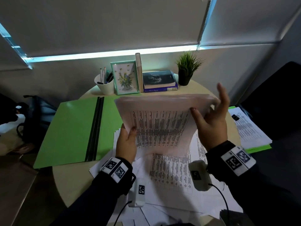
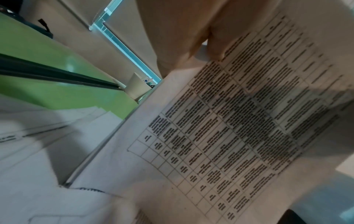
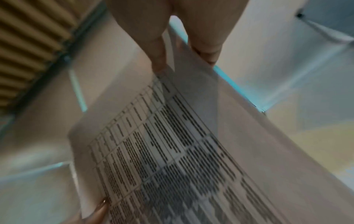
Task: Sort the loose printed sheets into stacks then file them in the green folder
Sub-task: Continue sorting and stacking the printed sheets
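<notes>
A stack of printed sheets (image 1: 162, 124) with table print is raised above the round table, its top tilted away from me. My left hand (image 1: 128, 132) grips its lower left edge, thumb (image 2: 216, 45) on the front. My right hand (image 1: 206, 108) pinches the right edge between thumb (image 3: 159, 60) and a finger (image 3: 206, 51), the other fingers spread upward. The green folder (image 1: 73, 128) lies open and flat at the left, with a black spine down its middle. Several loose printed sheets (image 1: 171, 173) lie scattered on the table under my hands.
At the right edge lies a clipped paper stack (image 1: 249, 128) on another green folder. Along the back stand a pen cup (image 1: 105, 85), a framed picture (image 1: 125, 77), books (image 1: 159, 80) and a potted plant (image 1: 187, 70). A dark bag (image 1: 37, 115) sits left of the table (image 1: 68, 185).
</notes>
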